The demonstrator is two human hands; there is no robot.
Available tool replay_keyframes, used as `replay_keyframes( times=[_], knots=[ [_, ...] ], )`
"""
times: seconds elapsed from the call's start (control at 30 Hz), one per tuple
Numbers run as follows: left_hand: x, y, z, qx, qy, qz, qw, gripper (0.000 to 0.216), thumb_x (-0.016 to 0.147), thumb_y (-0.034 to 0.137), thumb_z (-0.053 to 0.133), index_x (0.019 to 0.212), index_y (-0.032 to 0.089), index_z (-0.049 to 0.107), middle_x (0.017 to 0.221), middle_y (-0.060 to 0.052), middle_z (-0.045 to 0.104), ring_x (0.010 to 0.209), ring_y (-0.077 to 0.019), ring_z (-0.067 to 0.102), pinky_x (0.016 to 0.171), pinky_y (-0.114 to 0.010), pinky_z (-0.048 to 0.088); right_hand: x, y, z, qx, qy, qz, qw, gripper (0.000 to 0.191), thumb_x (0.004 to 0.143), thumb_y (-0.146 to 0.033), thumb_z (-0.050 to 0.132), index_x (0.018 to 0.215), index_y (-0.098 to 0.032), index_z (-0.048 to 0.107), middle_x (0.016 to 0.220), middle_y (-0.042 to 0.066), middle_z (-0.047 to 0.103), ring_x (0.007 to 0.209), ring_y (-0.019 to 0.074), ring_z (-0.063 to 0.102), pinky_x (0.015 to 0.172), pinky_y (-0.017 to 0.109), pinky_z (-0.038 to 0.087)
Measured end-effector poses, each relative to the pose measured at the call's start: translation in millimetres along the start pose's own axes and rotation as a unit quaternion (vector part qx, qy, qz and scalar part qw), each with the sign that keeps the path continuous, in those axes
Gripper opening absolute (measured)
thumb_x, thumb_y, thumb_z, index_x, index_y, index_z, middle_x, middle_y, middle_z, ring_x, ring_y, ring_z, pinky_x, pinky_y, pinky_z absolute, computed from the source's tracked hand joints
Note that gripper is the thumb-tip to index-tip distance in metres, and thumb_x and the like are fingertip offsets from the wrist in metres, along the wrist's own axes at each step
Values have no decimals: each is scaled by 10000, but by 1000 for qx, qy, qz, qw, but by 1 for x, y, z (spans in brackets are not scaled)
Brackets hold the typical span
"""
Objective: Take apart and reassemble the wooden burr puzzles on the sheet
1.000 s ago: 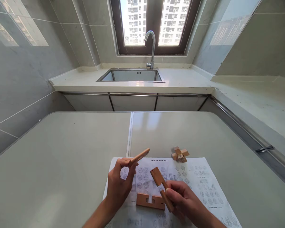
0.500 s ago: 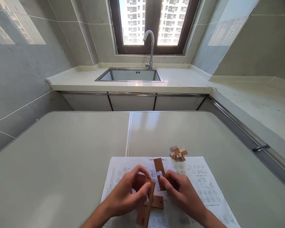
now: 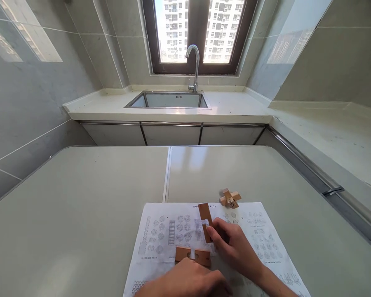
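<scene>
My right hand (image 3: pixel 235 243) is closed on a flat brown wooden puzzle piece (image 3: pixel 205 212) with a notch cut in its side, which slants up and away over the printed sheet. My left hand (image 3: pixel 185 279) lies low at the bottom edge, back of the hand up, its fingers pointing right and hidden from me. Just beyond its knuckles another notched wooden piece (image 3: pixel 200 256) rests crosswise on the sheet, partly covered by the hand. Whether the left fingers hold anything does not show.
Beneath the hands spreads a white sheet (image 3: pixel 154 264) printed with puzzle diagrams. A small cross-shaped wooden puzzle (image 3: pixel 230 199) sits at its far edge. The pale table (image 3: pixel 80 206) reaches toward a counter with a sink (image 3: pixel 173 99) and faucet (image 3: pixel 195 68).
My left hand, which held a wooden piece upright, has dropped toward the bottom edge, and that piece is out of sight. The crosswise piece shows more fully. My right hand keeps its piece.
</scene>
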State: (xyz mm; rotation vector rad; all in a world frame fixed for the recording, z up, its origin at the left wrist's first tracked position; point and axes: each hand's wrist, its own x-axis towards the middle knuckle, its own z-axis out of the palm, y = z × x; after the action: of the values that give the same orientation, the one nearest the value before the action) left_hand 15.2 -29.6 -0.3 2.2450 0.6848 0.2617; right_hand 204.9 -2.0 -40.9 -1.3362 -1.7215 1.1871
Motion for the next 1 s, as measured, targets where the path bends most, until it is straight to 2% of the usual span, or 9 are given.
replay_keyframes(
  times=[0.1, 0.17, 0.27, 0.33, 0.5, 0.63, 0.7, 0.8, 1.0],
  knots=[
    [0, 1, -4, 58, 31, -10, 998, 150, 908, 136, 614, 809, 248, 621, 676, 33, 701, 564, -163, 652, 475, -245, 407, 0, -1, -1, -7, 6, -13, 1000, 435, 1058, -518, 478, 726, -239, 445, 625, -42, 457, 565, 146, 391, 546, 283, 295],
    [-4, 1, -14, 64, 42, -5, 997, 188, 905, 110, 577, 770, 241, 569, 656, 34, 665, 551, -157, 625, 486, -250, 403, 0, -1, -1, -22, -2, -25, 999, 413, 1066, -495, 472, 746, -235, 471, 637, -37, 483, 575, 149, 411, 559, 282, 313],
    [-15, 0, -31, 55, 65, -3, 996, 167, 954, 114, 520, 907, 247, 610, 757, 13, 710, 642, -175, 670, 586, -255, 476, -1, -3, -1, -52, -20, -52, 997, 359, 1077, -452, 463, 819, -223, 560, 691, -9, 579, 613, 163, 486, 600, 288, 361],
    [-25, -3, -39, 51, 90, -38, 994, 160, 986, 148, 516, 1025, 254, 629, 822, 4, 741, 702, -191, 704, 640, -262, 508, -2, -4, 0, -68, -26, -71, 995, 324, 1084, -423, 455, 892, -219, 618, 752, 16, 653, 647, 177, 547, 628, 296, 390],
    [-48, -13, -45, 36, 128, -134, 982, 114, 1041, 208, 487, 1075, 256, 584, 1027, -31, 770, 845, -213, 750, 676, -268, 536, -3, -4, 2, -107, 1, -90, 990, 322, 1093, -415, 441, 990, -218, 674, 779, 39, 713, 656, 201, 626, 624, 306, 436],
    [-54, -18, -38, 76, 185, -157, 967, 141, 1079, 242, 446, 1151, 268, 565, 926, -10, 765, 768, -209, 753, 610, -265, 508, -2, 1, 4, -147, 45, -122, 981, 321, 1104, -398, 424, 1135, -216, 687, 941, 77, 776, 775, 233, 721, 680, 324, 504],
    [-55, -21, -33, 114, 203, -147, 961, 150, 1075, 243, 460, 1174, 270, 569, 865, 5, 751, 706, -201, 741, 592, -265, 498, -1, 4, 5, -173, 58, -143, 973, 338, 1112, -394, 412, 1163, -217, 695, 994, 91, 786, 834, 243, 743, 719, 333, 531],
    [-57, -25, -27, 176, 216, -112, 954, 90, 1050, 261, 521, 1103, 254, 594, 801, 11, 727, 650, -195, 718, 581, -264, 495, 0, 6, 6, -210, 63, -164, 962, 372, 1122, -401, 392, 1177, -221, 712, 1001, 97, 788, 851, 242, 752, 729, 330, 543],
    [-54, -26, -22, 267, 195, 18, 944, 69, 1012, 262, 609, 963, 225, 577, 723, 21, 661, 605, -172, 637, 561, -276, 472, 0, 7, 7, -251, 60, -170, 951, 419, 1132, -417, 362, 1193, -251, 741, 921, 72, 733, 788, 211, 726, 669, 294, 514]
  ],
)
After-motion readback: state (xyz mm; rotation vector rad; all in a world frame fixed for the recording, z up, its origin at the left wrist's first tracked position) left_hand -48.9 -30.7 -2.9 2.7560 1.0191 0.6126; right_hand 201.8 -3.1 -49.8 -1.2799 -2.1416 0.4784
